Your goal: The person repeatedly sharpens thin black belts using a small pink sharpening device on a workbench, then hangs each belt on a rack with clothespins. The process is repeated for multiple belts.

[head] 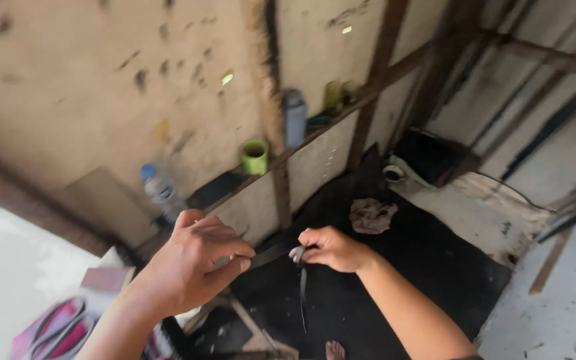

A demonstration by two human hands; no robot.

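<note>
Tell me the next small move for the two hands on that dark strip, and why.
Probably draw the hands a little apart to pull the dark strip taut. The left hand and right hand each pinch it, one end hangs loose below the right hand, and the picture is blurred, so this is only a guess.
</note>
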